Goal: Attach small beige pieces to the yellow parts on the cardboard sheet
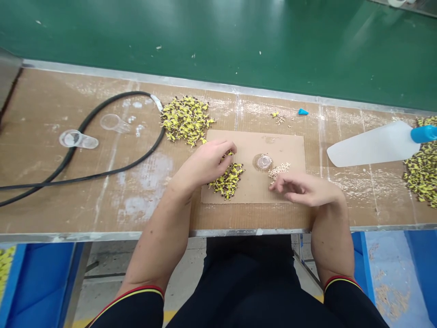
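My left hand (213, 160) is closed in a pinch above a small pile of yellow-and-black pieces (228, 181), and a small yellow piece (230, 153) shows at its fingertips. My right hand (305, 187) has loosely bent fingers with the thumb apart, and nothing shows between them. Its fingertips are at the near edge of a heap of tiny pale pieces (280, 171). Between the hands, a small clear round dish (263, 161) sits on a cardboard sheet (254, 193); whatever it contains is hard to make out.
A larger yellow-and-black pile (187, 119) lies behind left, beside a looped black cable (112, 173) and two clear plastic scoops (78, 139). To the right are a white bottle (373, 145), a blue cap (302, 111) and another yellow pile (421, 177). Blue bins (46, 273) stand below.
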Demonstrator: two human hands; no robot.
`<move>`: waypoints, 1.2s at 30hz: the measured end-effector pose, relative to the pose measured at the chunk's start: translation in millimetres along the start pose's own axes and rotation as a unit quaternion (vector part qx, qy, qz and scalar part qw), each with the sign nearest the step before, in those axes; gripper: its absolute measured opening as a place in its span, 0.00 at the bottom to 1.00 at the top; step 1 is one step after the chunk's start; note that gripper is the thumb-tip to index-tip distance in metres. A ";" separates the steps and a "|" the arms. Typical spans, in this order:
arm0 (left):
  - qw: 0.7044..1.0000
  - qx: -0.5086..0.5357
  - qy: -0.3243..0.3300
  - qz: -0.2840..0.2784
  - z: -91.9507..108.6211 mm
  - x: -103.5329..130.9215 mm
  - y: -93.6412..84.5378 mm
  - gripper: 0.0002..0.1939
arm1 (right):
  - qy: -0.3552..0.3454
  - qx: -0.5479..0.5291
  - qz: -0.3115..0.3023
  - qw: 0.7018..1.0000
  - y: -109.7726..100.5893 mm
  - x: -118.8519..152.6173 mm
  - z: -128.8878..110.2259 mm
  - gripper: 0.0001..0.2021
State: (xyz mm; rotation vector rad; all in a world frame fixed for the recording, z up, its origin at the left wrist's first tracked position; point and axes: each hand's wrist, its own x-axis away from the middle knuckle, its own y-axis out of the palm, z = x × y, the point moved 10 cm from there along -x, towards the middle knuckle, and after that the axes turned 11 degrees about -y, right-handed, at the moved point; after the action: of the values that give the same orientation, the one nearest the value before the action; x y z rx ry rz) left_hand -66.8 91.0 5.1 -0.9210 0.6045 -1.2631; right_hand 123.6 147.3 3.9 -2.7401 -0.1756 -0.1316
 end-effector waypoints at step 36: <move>1.000 -0.001 0.003 0.004 -0.3 -0.7 1.6 0.11 | 0.012 0.035 0.151 0.988 -27.3 -1.4 -1.9 0.07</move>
State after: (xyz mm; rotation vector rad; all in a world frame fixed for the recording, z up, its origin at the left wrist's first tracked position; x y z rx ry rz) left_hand -66.3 91.7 3.6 -0.9164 0.6143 -1.2584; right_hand 118.3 171.4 15.7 -2.6563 0.2363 -0.0741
